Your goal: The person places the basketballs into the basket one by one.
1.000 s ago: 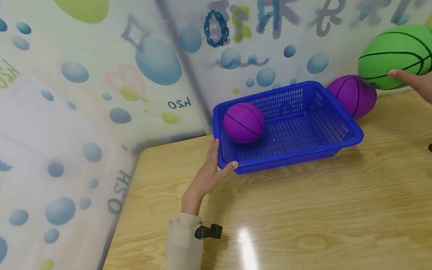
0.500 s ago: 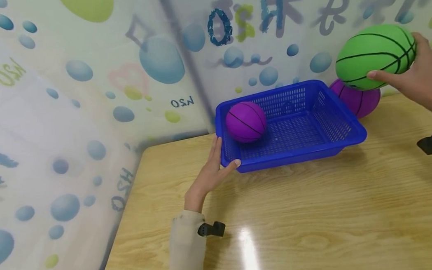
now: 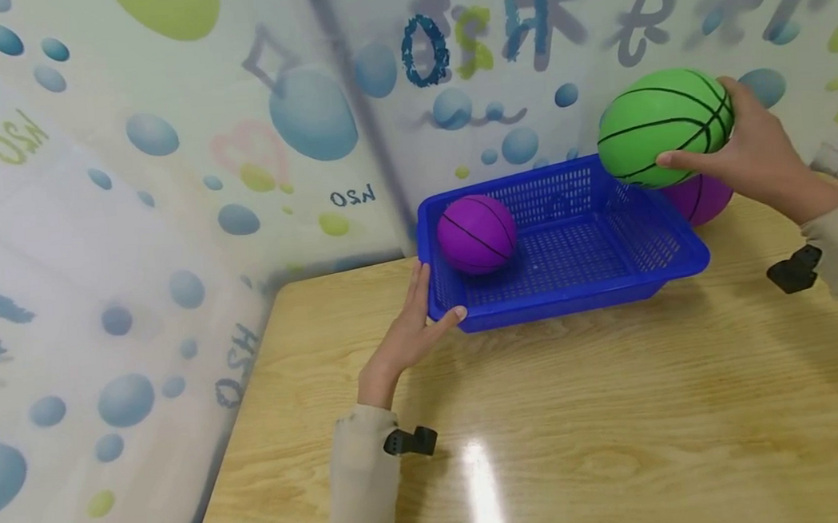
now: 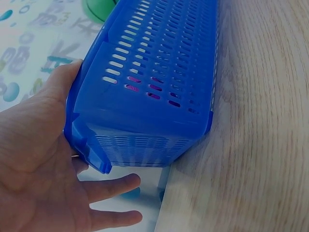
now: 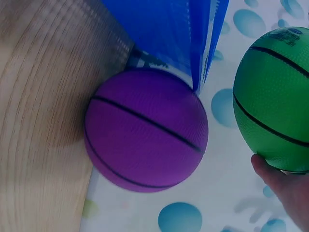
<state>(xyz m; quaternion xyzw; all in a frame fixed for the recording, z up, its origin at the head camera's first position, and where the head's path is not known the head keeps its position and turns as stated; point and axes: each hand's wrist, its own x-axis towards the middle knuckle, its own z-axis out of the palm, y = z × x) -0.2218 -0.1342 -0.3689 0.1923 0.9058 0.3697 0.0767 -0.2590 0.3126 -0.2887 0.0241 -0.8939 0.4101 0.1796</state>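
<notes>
My right hand [image 3: 761,148] grips a green ball [image 3: 663,128] with black lines, held above the right end of a blue plastic basket [image 3: 552,309]. The ball overlaps the basket's back right rim in the head view. Inside the basket, at its left end, sits a purple ball [image 3: 477,235]. My left hand [image 3: 404,338] holds the basket's front left corner, its thumb on the near rim. Two of its fingers [image 4: 113,188] stick out straight in the left wrist view. A second purple ball [image 5: 145,130] rests on the table outside the basket's right side, partly hidden in the head view.
The basket stands on a light wooden table [image 3: 580,420], close to the back wall [image 3: 384,160] with its bubble print. The table's left edge borders another printed wall [image 3: 105,313]. Each wrist carries a small black camera [image 3: 794,269].
My right hand has carried the green ball leftward, from beyond the outer purple ball to over the basket's right end. My left hand stays at the basket's corner.
</notes>
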